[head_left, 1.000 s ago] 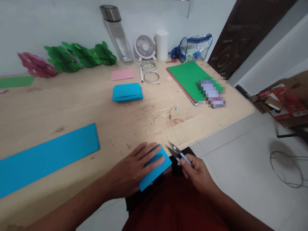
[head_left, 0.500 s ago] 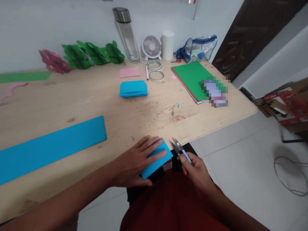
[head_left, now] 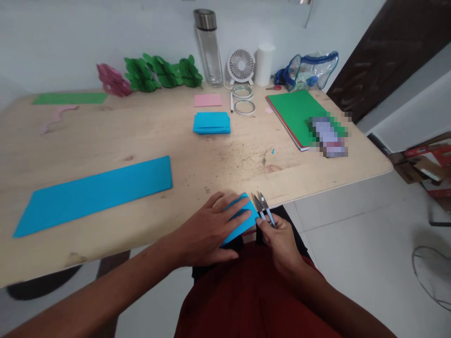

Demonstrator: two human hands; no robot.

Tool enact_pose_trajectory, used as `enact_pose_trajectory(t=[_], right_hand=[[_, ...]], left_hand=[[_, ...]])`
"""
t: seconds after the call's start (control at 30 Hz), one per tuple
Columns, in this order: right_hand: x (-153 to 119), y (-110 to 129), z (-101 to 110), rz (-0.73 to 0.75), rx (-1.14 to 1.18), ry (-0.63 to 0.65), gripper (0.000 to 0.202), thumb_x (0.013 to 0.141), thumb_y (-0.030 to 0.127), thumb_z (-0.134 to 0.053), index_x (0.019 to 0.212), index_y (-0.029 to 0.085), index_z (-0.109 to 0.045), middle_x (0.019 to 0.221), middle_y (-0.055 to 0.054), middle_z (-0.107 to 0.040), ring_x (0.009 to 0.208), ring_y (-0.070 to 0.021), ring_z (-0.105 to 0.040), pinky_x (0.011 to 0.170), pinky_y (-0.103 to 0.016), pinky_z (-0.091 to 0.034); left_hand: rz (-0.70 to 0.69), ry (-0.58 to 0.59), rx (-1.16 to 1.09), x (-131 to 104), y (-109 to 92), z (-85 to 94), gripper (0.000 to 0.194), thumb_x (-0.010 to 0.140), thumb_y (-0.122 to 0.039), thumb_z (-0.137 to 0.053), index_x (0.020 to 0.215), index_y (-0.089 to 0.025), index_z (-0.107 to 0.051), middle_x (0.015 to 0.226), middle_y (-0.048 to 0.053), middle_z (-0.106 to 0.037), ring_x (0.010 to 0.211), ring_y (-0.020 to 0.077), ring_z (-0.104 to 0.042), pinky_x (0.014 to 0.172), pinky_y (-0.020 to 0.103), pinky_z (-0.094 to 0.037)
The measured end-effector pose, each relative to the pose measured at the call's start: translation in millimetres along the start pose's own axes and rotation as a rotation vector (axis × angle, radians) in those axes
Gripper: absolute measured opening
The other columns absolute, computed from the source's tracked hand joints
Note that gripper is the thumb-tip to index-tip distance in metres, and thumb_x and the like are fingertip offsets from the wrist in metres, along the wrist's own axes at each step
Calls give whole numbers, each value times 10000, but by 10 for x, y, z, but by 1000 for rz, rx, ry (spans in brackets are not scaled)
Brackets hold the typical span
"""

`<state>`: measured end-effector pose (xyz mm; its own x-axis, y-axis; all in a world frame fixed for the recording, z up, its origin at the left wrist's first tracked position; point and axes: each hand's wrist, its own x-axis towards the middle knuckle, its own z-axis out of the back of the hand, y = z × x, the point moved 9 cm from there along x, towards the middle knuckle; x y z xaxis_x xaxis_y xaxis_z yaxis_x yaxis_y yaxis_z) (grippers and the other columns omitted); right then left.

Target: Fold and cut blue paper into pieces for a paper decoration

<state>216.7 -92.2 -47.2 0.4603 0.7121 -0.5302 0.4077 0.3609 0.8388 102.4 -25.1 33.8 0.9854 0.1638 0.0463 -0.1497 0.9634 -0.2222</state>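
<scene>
My left hand holds a small blue piece of paper at the table's front edge. Its fingers lie spread over the top, while the thumb points out below, off the table. In my right hand is a pair of thread snips, gripped between thumb and fingers. The snips' blades are apart, tips upward, just right of the paper's corner. A stack of blue paper pieces lies further back, and a long blue paper strip is to the left.
Along the wall stand a pink paper flower, green paper leaves, a glass bottle, a small fan and a clear pouch. Tape rolls and green sheets lie at the back right. The table edge is close.
The view has shifted, so the table's things appear further right. My right hand with the snips has come closer to the paper's right corner. The left hand keeps its hold.
</scene>
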Motion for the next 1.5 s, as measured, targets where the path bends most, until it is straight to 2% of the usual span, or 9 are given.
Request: enact_pose_trajectory(t=[0.13,0.33,0.6,0.77,0.9,1.0,1.13,1.27,1.5], right_hand=[[1,-2,-26,10,-5,18,383,603,484,-746,601,204,-485,464,101,-332,438,-51,-229,426,-216,-172],[-26,18,-32,20,1,49,357,623,482,-740,662,190,-539,471,100,-357,442,-51,-249,429,-208,-175],[-43,12,105,46,-80,96,361,718,503,-711,690,189,-535,464,99,-376,440,-55,-262,429,-216,-172],[-78,57,244,49,-204,132,414,814,576,-578,798,165,-625,455,82,-416,411,-64,-299,429,-224,-187],[-88,92,309,73,-359,180,382,846,529,-544,728,173,-619,458,62,-452,437,-77,-358,465,-229,-248],[-60,99,301,88,-437,203,318,849,465,-545,719,184,-616,454,57,-473,453,-90,-401,497,-233,-294],[-20,132,200,124,-478,248,235,853,387,-530,745,196,-615,446,59,-485,450,-102,-437,505,-235,-319],[11,128,113,110,-517,276,232,850,341,-512,671,201,-559,425,64,-468,428,-95,-426,481,-223,-303],[68,212,-20,148,-516,254,330,862,330,-509,559,212,-451,441,53,-478,463,-98,-454,522,-226,-353]], left_hand=[[107,-66,64,56,-44,9,441,855,-411,-577,1226,-175,-544,1238,135,-568,1127,317,-497,941,467,-383],[147,-148,9,83,-32,49,289,835,-287,-573,1099,-174,-599,1196,114,-596,1026,288,-530,828,431,-454],[237,-248,-238,3,107,147,146,879,-263,-541,983,-214,-631,1173,68,-644,1077,238,-561,894,417,-471],[326,-279,-467,-54,268,143,154,895,-272,-502,816,-203,-615,1091,59,-684,1062,218,-603,915,403,-489],[467,-358,-648,-160,434,95,135,878,-286,-517,804,-208,-598,1040,53,-702,1001,197,-642,887,366,-515],[512,-384,-700,-212,484,56,133,873,-301,-530,804,-214,-604,1027,49,-710,1004,201,-650,895,366,-514],[532,-430,-717,-240,509,56,134,869,-304,-535,801,-213,-607,999,49,-716,987,203,-661,864,354,-531],[536,-476,-696,-265,508,47,117,872,-288,-534,831,-211,-610,997,47,-715,945,196,-675,842,347,-541],[427,-541,-614,-294,401,60,62,892,-216,-523,906,-218,-583,1007,35,-699,1016,183,-645,903,353,-518]])
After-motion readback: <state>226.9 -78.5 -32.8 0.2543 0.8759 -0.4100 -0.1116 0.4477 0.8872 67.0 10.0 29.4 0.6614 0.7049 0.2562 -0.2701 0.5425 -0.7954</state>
